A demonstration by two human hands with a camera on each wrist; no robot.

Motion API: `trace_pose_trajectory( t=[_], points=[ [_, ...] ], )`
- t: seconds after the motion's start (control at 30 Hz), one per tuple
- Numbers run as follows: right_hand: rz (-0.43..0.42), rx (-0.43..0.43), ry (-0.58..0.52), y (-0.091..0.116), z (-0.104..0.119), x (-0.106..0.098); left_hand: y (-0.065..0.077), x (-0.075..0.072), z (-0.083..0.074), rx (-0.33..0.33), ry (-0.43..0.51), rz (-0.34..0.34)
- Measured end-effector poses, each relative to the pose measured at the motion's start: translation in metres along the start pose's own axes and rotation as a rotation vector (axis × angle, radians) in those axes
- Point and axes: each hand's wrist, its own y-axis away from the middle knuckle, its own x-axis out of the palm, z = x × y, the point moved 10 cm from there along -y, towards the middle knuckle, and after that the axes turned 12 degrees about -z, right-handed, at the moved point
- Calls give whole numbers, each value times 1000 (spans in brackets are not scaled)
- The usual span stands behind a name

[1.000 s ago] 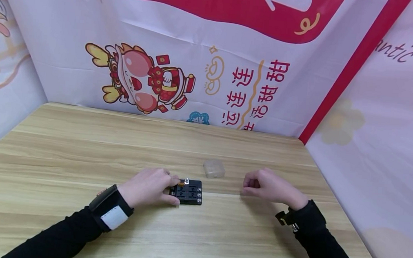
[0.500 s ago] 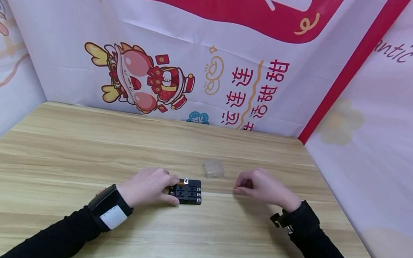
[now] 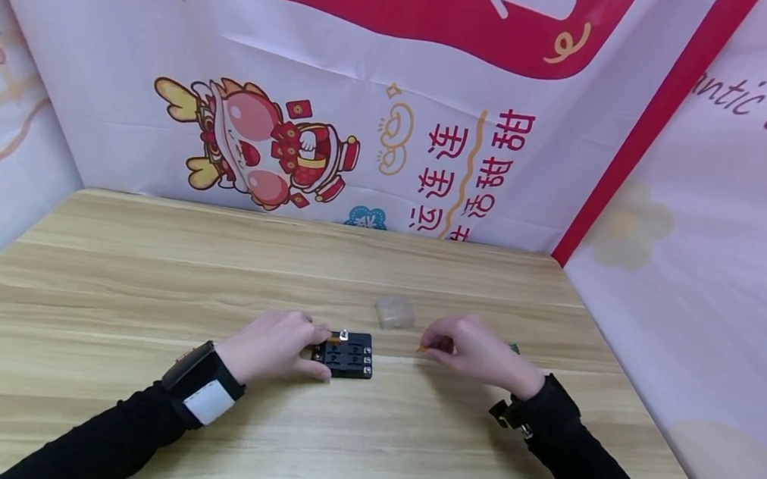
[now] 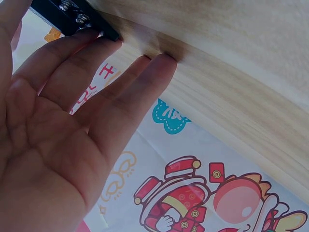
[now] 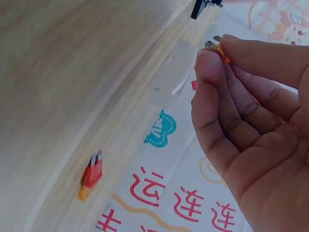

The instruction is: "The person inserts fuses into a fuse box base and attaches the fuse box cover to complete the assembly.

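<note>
A black fuse block (image 3: pixel 348 360) with several slots and metal terminals lies on the table. My left hand (image 3: pixel 277 343) grips its left end, thumb at the near edge and fingers at the far side. An orange blade fuse (image 3: pixel 334 340) shows at the block's far left, beside my index fingertip. To the right, my right hand (image 3: pixel 472 355) pinches another orange blade fuse (image 5: pixel 223 54) between thumb and index finger, metal prongs sticking out. It is held above the table, apart from the block. My other right fingers are curled in.
Behind the block sits a clear plastic cover (image 3: pixel 395 312). A red fuse (image 5: pixel 94 173) and an orange piece lie on the table in the right wrist view. Something small and green (image 3: pixel 514 348) peeks out behind my right hand. Printed cloth walls (image 3: pixel 372 56) bound the table.
My right hand has moved left toward the block with the orange blade fuse, uncovering the small green thing behind it. My left hand has kept its grip on the fuse block.
</note>
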Motion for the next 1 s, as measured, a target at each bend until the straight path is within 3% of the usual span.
trace_pose_trajectory(
  t=[0.33, 0.6, 1.0],
  points=[
    [-14, 5, -13, -7, 15, 7, -1, 0, 0, -15, 9, 9],
    [-36, -42, -87, -16, 37, 13, -1, -1, -1, -1, 7, 3],
    [-83, -81, -65, -31, 58, 18, 0, -1, 1, 0, 2, -8]
  ],
)
